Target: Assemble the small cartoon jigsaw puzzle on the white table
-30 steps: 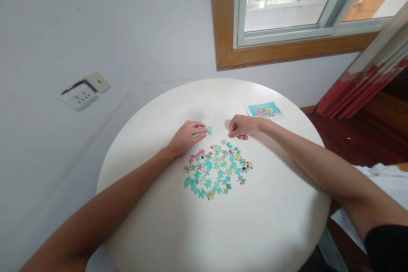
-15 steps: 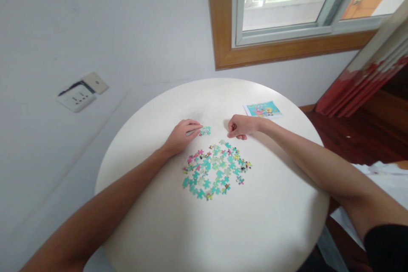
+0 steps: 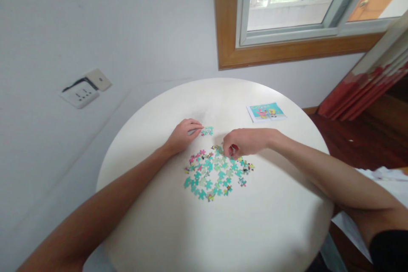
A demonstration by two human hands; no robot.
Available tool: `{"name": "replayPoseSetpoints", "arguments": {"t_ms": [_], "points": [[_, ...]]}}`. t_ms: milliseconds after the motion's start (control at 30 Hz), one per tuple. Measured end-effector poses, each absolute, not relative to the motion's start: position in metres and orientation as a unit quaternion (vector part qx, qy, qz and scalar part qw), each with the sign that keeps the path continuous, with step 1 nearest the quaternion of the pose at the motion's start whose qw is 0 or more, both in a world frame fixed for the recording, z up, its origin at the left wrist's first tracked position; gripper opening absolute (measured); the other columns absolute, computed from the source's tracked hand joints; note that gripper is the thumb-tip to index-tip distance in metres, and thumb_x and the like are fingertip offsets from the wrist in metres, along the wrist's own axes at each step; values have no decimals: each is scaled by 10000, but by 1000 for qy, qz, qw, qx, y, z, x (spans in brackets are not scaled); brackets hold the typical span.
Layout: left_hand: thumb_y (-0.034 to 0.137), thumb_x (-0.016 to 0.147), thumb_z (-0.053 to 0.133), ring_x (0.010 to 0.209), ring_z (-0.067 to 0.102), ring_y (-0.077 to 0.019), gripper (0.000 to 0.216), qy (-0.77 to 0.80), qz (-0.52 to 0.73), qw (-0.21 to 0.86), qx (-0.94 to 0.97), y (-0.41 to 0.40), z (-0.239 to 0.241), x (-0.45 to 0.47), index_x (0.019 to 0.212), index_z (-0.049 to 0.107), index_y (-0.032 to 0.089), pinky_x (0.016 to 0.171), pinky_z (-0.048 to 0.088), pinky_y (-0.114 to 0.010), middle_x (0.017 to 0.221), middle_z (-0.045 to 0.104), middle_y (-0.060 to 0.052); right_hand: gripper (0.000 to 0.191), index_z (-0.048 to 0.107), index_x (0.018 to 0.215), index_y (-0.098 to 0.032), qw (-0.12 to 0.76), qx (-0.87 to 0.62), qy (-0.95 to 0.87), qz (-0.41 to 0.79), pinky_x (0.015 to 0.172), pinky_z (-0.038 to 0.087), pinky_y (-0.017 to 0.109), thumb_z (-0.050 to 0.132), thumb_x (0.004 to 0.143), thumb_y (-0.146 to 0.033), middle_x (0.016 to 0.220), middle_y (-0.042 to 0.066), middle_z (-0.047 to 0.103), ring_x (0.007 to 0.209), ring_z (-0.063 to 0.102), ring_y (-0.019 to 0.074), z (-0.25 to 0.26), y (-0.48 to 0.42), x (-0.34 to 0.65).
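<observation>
Loose jigsaw puzzle pieces [image 3: 208,185], mostly teal with some pink and yellow, lie in a rough heap at the middle of the round white table [image 3: 191,233]. Beyond them is a small joined section of puzzle [image 3: 208,130]. My left hand [image 3: 185,135] rests on the table, closed, with thumb and fingertips at the left edge of that section. Over the far right side of the heap, my right hand [image 3: 240,142] is closed in a pinch. Its fingers hide some pieces, and I cannot make out what is between the fingertips.
A picture card [image 3: 267,112] with cartoon figures on teal lies at the table's far right. A wall with a socket [image 3: 81,92] is on the left, a window [image 3: 287,4] ahead. White papers [image 3: 382,182] and a red-and-cream curtain [image 3: 353,85] are to the right.
My right hand has moved toward me from beyond the heap and is now over its far right pieces. My left hand stays at the joined section. The view has shifted slightly.
</observation>
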State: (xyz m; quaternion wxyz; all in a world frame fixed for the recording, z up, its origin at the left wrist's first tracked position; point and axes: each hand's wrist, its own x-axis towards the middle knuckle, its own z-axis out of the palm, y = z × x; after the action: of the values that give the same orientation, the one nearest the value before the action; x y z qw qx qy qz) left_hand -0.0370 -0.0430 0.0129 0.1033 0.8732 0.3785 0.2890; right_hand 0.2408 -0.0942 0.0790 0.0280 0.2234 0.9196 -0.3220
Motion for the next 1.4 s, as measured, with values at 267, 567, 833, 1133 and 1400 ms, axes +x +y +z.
{"name": "replayPoseSetpoints", "arguments": {"t_ms": [267, 567, 833, 1133, 1400], "points": [[335, 942, 537, 991, 633, -212, 252, 376, 291, 99, 874, -43, 14, -37, 964, 756, 211, 936, 485, -391, 1043, 711, -57, 145, 697, 840, -191, 94, 304, 926, -201, 612, 313, 268, 652, 738, -99, 851, 29, 674, 688, 506, 121, 73, -112, 228], [346, 947, 528, 994, 631, -211, 261, 381, 284, 102, 874, -43, 13, -37, 964, 755, 218, 940, 479, -389, 1041, 711, -57, 217, 681, 851, -164, 121, 292, 930, -186, 635, 339, 280, 580, 739, -7, 953, 85, 669, 750, 522, 144, 80, -122, 223], [324, 944, 528, 992, 628, -213, 253, 379, 286, 112, 873, -44, 14, -36, 952, 754, 211, 939, 475, -392, 1034, 710, -61, 239, 672, 943, -162, 101, 325, 925, -173, 640, 337, 286, 573, 782, -17, 871, 84, 680, 714, 553, 145, 75, -123, 223], [320, 946, 524, 995, 629, -209, 250, 380, 282, 105, 875, -44, 14, -37, 950, 751, 214, 952, 472, -387, 1027, 714, -56, 269, 672, 881, -134, 116, 297, 928, -191, 651, 355, 272, 564, 707, 41, 912, 100, 681, 747, 547, 150, 74, -122, 222], [319, 948, 519, 994, 629, -211, 253, 380, 284, 108, 874, -44, 14, -37, 947, 750, 216, 949, 478, -392, 1029, 714, -57, 202, 661, 885, -140, 100, 314, 927, -181, 608, 327, 278, 565, 777, 2, 834, 89, 678, 669, 532, 138, 75, -128, 222]]}}
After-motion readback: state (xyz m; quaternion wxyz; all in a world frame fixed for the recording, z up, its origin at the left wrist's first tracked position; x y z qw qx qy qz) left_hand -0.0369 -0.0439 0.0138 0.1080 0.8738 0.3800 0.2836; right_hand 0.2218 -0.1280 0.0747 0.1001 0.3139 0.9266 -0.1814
